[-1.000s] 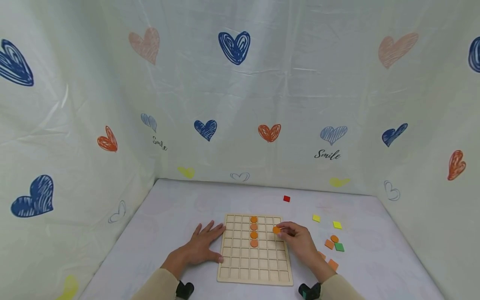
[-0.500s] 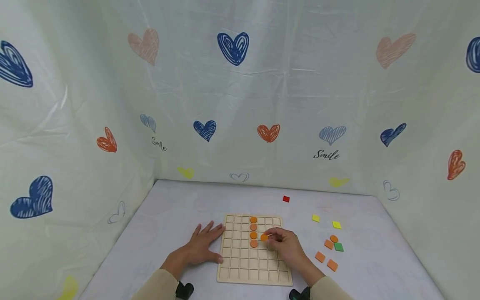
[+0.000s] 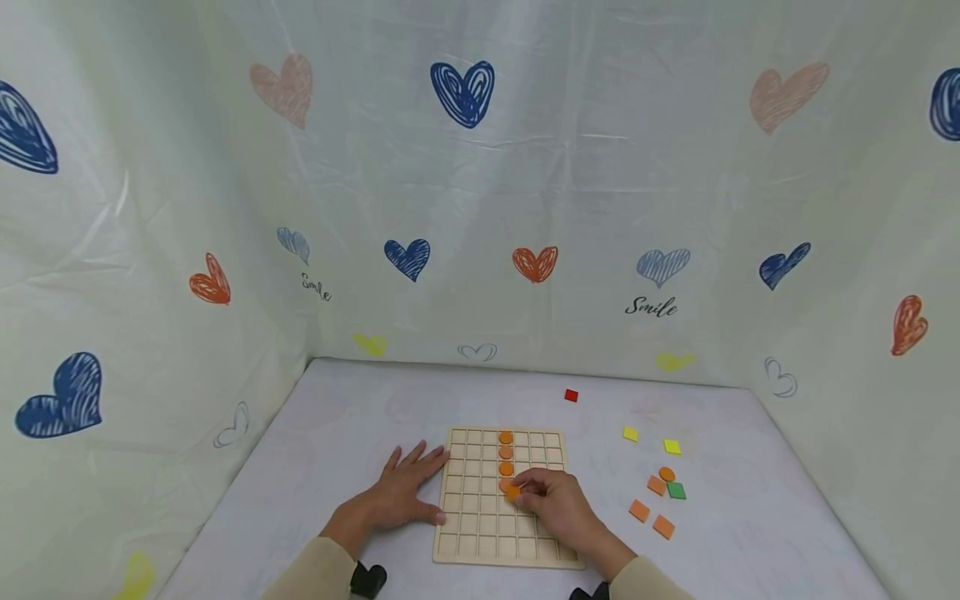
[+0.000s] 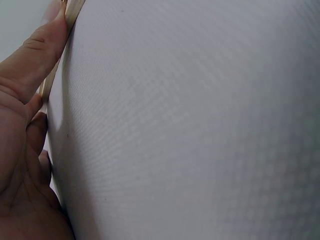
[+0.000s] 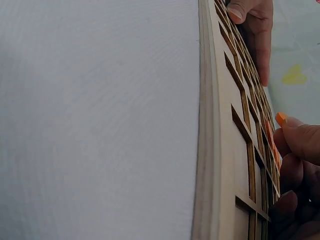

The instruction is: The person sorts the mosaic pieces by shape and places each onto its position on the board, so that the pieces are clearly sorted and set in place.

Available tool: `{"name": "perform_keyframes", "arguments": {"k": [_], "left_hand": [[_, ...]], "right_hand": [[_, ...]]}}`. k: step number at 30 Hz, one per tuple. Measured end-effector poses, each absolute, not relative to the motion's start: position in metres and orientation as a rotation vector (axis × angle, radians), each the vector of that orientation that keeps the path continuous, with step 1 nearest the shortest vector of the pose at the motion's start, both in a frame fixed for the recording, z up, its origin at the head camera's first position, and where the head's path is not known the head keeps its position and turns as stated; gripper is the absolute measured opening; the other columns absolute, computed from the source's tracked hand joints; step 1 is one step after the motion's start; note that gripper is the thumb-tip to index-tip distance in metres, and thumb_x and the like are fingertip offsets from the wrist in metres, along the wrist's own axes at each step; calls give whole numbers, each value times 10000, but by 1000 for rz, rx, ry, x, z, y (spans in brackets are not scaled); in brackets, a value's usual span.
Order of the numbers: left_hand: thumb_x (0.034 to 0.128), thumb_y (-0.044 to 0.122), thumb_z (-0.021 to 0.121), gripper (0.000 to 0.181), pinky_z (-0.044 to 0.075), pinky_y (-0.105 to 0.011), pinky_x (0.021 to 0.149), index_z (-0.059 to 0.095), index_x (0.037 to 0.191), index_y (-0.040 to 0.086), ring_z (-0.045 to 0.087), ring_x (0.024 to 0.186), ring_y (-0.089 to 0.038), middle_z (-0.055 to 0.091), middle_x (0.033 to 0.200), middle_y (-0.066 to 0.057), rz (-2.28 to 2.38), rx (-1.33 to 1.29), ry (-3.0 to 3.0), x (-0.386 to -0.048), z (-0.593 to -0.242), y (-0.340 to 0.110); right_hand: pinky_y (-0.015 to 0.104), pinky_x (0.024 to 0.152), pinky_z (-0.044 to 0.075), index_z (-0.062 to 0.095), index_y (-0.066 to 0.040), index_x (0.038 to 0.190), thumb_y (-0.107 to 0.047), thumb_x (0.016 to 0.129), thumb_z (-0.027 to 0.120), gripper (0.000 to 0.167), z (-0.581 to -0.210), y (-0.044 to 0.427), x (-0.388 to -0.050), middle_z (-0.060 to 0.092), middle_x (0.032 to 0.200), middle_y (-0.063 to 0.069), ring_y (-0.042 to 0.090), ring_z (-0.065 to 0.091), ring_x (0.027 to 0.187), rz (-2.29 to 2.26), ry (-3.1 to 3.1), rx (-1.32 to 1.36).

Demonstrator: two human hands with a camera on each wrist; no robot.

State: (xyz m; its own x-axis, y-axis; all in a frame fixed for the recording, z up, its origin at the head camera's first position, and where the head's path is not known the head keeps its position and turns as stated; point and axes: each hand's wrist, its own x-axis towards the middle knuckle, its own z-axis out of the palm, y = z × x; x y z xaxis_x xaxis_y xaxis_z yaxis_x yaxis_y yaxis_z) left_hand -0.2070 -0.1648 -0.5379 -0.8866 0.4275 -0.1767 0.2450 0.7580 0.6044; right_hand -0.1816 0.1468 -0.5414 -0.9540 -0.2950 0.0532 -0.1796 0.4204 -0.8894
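While the left hand (image 3: 397, 496) rests, the right hand (image 3: 558, 502) pinches an orange disc (image 3: 513, 494)

The left hand is spread on the table (image 3: 360, 408), touching the side of the wooden board (image 3: 469, 547). The right hand has the orange disc between thumb and finger over the wooden board, just by the lowest of four round orange pieces (image 3: 506, 452). Yellow squares (image 3: 631, 434), a green square (image 3: 677, 491) and more orange pieces (image 3: 663, 527) lie off to the right. A red square (image 3: 572, 396) is farther back.

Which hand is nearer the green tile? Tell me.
Right. The right hand is over the board, left of the green tile; the left hand is farther left, at the board's left edge.
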Motion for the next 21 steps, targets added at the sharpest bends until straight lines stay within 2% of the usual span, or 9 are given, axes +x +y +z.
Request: {"name": "perform_keyframes", "arguments": {"k": [4, 13, 21], "left_hand": [[745, 523, 898, 1077, -53, -619, 1329, 415, 1630, 144, 139, 1642, -374, 357, 1718, -65, 845, 515, 2652, -207, -537, -165], [743, 505, 906, 1074, -54, -625, 1327, 423, 1625, 128, 140, 1640, -380, 359, 1716, -76, 840, 512, 2661, -207, -537, -165], [745, 504, 906, 1074, -55, -633, 1323, 420, 1626, 125, 138, 1640, -384, 356, 1717, -79, 845, 522, 2659, -207, -539, -165]], "right_hand": [[176, 685, 552, 801, -97, 1100, -83, 915, 805, 186, -545, 145, -181, 761, 912, -31, -2, 609, 786, -1566, 2562, -460], [177, 666, 502, 822, -156, 1069, -160, 889, 850, 182, -549, 142, -181, 715, 905, -91, -6, 542, 786, -1387, 2709, -518], [180, 723, 535, 828, -163, 1069, -171, 878, 860, 194, -550, 141, -179, 761, 993, -85, 4, 604, 867, -1387, 2715, -546]]}}
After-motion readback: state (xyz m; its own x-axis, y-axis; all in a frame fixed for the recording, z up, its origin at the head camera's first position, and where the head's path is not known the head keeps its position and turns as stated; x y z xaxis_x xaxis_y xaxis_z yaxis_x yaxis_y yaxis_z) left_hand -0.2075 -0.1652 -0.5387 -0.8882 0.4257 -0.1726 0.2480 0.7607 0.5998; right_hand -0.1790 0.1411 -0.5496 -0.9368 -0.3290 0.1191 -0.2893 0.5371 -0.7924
